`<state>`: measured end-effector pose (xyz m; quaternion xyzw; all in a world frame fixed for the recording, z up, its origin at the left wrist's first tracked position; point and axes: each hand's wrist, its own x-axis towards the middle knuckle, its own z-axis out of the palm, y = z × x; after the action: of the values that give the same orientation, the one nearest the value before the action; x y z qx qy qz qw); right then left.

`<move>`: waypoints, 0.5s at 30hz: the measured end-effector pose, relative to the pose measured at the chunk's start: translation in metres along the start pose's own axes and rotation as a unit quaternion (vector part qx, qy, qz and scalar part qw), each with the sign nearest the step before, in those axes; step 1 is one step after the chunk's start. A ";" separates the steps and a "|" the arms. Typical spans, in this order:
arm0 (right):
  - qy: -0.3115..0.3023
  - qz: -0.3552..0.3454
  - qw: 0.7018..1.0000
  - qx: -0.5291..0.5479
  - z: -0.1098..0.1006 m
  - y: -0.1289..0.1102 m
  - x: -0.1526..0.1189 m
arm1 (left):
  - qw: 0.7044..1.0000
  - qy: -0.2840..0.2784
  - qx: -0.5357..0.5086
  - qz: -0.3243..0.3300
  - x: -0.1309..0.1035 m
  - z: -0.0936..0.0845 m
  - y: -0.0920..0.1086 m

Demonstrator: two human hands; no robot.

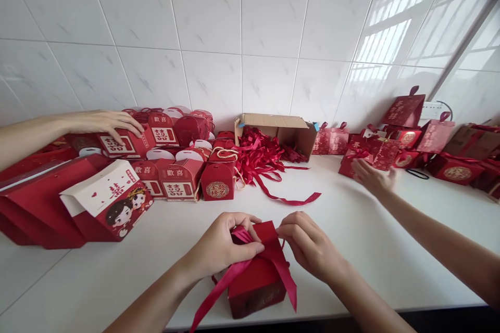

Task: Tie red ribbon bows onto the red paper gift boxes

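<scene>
Ribbon (219, 287) clamped between thumb and fingers of left hand (219, 244), over red box (253, 279) near desk's (156, 239) front edge; right hand's (312, 244) fingertips together beside flap, contents unclear. Keep ribbon flat, tension even. Legible toward back-left corner: 歡喜 and 囍 on printed boxes (177, 179); 金榜題名 on gold-marked box (219, 189).

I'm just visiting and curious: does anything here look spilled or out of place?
Yes: red ribbons spill from the open carton onto the table, and one long strand trails away from the rest, looking messy beside the grouped boxes.
</scene>
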<state>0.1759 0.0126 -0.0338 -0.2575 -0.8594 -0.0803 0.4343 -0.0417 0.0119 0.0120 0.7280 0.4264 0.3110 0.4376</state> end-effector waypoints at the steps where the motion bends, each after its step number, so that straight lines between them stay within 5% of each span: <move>1: 0.001 0.010 1.000 0.012 0.000 -0.001 0.000 | 1.000 0.002 0.006 -0.004 -0.001 0.000 0.000; 7: 0.009 0.173 0.969 0.174 -0.006 -0.005 0.000 | 1.000 0.004 0.007 -0.014 -0.006 0.000 0.000; 15: 0.006 0.301 0.897 0.323 -0.005 -0.017 0.005 | 1.000 -0.003 0.020 0.004 -0.004 0.001 0.002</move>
<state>0.1680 -0.0017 -0.0254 -0.3490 -0.7166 0.3352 0.5024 -0.0419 0.0077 0.0131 0.7392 0.4280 0.3023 0.4232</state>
